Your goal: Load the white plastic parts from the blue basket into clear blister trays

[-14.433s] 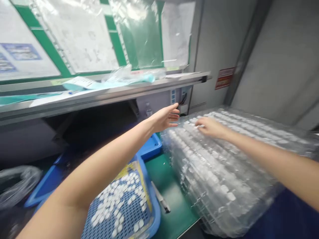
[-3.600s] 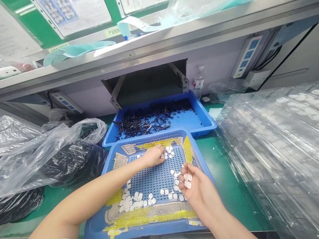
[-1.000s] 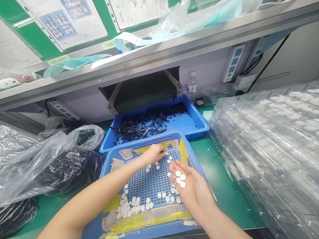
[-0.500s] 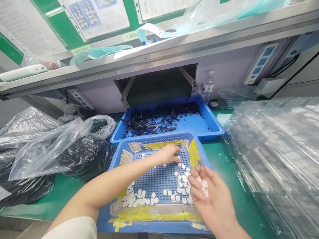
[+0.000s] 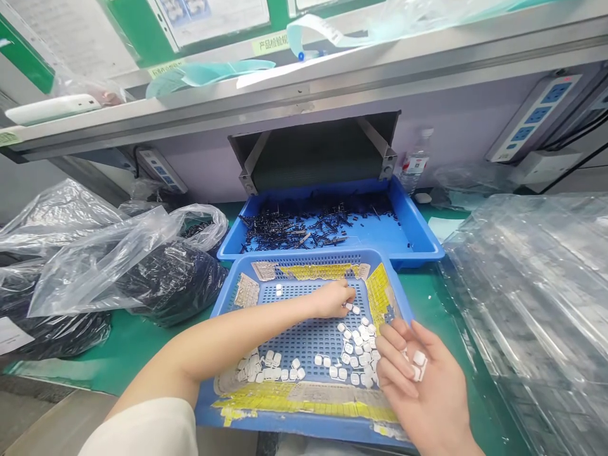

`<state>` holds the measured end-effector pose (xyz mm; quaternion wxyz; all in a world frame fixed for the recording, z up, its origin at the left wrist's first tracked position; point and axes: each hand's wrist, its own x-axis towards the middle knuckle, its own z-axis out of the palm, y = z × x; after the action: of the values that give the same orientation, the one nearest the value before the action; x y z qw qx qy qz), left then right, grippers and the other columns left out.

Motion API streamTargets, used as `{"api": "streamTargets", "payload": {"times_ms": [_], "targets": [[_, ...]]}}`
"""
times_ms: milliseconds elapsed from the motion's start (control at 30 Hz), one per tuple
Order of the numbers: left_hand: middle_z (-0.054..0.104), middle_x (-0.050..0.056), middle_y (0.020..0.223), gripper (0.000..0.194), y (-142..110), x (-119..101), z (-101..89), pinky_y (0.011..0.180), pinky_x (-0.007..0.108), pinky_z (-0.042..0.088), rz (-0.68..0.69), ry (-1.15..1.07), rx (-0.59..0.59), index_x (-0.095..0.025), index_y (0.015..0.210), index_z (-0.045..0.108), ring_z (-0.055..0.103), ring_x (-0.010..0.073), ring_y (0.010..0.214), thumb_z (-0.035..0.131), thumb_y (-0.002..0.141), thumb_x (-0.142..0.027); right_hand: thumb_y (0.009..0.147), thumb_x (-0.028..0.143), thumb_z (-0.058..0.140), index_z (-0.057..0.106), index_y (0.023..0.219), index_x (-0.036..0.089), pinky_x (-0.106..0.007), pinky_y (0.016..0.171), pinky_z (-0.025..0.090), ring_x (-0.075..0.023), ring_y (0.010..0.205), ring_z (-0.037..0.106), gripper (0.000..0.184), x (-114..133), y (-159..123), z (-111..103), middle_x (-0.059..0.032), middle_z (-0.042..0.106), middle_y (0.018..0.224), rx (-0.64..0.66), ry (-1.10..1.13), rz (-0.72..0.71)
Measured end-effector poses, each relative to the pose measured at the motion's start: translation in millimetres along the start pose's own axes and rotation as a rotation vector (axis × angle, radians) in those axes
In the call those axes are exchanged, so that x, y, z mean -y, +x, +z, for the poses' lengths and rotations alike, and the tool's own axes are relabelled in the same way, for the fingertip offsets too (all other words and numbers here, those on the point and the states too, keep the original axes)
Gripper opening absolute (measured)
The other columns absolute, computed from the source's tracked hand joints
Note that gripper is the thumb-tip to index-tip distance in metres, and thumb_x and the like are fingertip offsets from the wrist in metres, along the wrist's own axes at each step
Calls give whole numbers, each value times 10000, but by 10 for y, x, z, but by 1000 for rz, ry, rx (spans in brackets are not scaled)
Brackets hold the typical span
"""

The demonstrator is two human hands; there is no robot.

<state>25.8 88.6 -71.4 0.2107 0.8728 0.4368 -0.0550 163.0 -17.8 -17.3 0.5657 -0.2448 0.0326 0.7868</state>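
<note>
My left hand (image 5: 334, 299) reaches across the blue perforated basket (image 5: 223, 310), fingers closed in a pinch on a small white square plastic piece (image 5: 350, 306) near the basket's right side. How firmly the piece is gripped I cannot tell. At the basket's right edge my right hand (image 5: 427, 386) is turned palm up, its fingers curled around several more white square pieces (image 5: 418, 365). Some of those are hidden behind the fingers. Loose white pieces (image 5: 358, 342) lie along the right, and another pile (image 5: 270, 367) sits in the front left corner.
Behind the basket stands a blue tray (image 5: 422, 244) with many black slivers. Clear bags (image 5: 171, 272) of black parts lie at left. Stacked clear plastic trays (image 5: 532, 285) take up the right. A metal shelf (image 5: 304, 101) crosses above, and a water bottle (image 5: 415, 161) stands behind.
My left hand has closed its fingers and shifted slightly right over the white pieces. My right hand's fingers have curled further, with the pieces in it shifted. The view has moved a little.
</note>
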Motion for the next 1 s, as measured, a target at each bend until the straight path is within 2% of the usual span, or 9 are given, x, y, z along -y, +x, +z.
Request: {"api": "streamTargets", "payload": {"times_ms": [233, 333, 433, 567, 633, 700, 800, 867, 1000], "targets": [[530, 71, 839, 154, 9, 25, 23, 653, 246, 421, -57, -33, -62, -124, 773, 570, 539, 194, 749, 559, 621, -103, 654, 172, 588, 475, 594, 141, -101, 247, 249, -14, 340, 264, 131, -59, 39, 6, 48, 393, 540, -102, -126, -14], [538, 29, 738, 118, -45, 45, -116, 606, 223, 419, -94, -90, -93, -135, 713, 568, 535, 162, 685, 566, 600, -101, 650, 153, 601, 504, 610, 140, -119, 268, 286, -32, 375, 326, 106, -91, 56, 8, 26, 446, 568, -171, -166, -28], [533, -8, 691, 127, -196, -55, -339, 578, 187, 412, -90, -166, -129, -141, 740, 561, 520, 114, 634, 552, 617, -108, 650, 142, 616, 573, 746, 135, -166, 383, 429, -94, 524, 501, 106, -108, 68, 15, -31, 557, 709, -270, -207, -57], [507, -17, 715, 144, -468, -390, -604, 576, 164, 398, 115, -238, -181, -149, 763, 562, 491, 90, 649, 587, 628, -110, 726, 217, 552, 593, 858, 121, -278, 606, 525, -177, 781, 573, 169, -111, 90, 56, -93, 598, 882, -187, -175, -29], [495, -1, 774, 186, -528, -507, -681, 602, 171, 404, 272, -266, -205, -148, 833, 557, 489, 100, 702, 623, 660, -150, 748, 221, 523, 595, 834, 130, -286, 628, 526, -170, 800, 569, 145, -105, 95, 82, -82, 599, 872, -128, -133, -30], [489, 15, 840, 194, -499, -504, -698, 652, 194, 415, 267, -269, -265, -156, 919, 530, 490, 108, 751, 582, 742, -218, 725, 189, 540, 595, 793, 126, -266, 601, 528, -164, 772, 574, 108, -90, 88, 96, -76, 599, 838, -199, -124, -40], [487, 38, 887, 131, -358, -320, -553, 740, 257, 412, 44, -162, -299, -153, 936, 514, 493, 131, 803, 454, 827, -194, 649, 132, 582, 576, 704, 113, -193, 450, 492, -130, 618, 557, 59, -47, 54, 82, -60, 572, 720, -301, -118, -58], [494, 43, 848, 115, -275, -198, -337, 742, 281, 414, 7, -98, -188, -146, 884, 543, 502, 160, 800, 536, 775, -183, 640, 129, 580, 549, 660, 125, -123, 325, 394, -68, 475, 472, 37, -14, 24, 53, -22, 523, 641, -207, -71, -81], [490, 78, 886, 521, -239, -181, 147, 664, 333, 440, 24, -59, -56, -168, 1029, 511, 501, 241, 807, 687, 613, -428, 685, 155, 542, 505, 618, 139, -71, 234, 270, -16, 355, 322, 78, 30, -13, 5, 26, 436, 573, -2, -5, -103]]}}
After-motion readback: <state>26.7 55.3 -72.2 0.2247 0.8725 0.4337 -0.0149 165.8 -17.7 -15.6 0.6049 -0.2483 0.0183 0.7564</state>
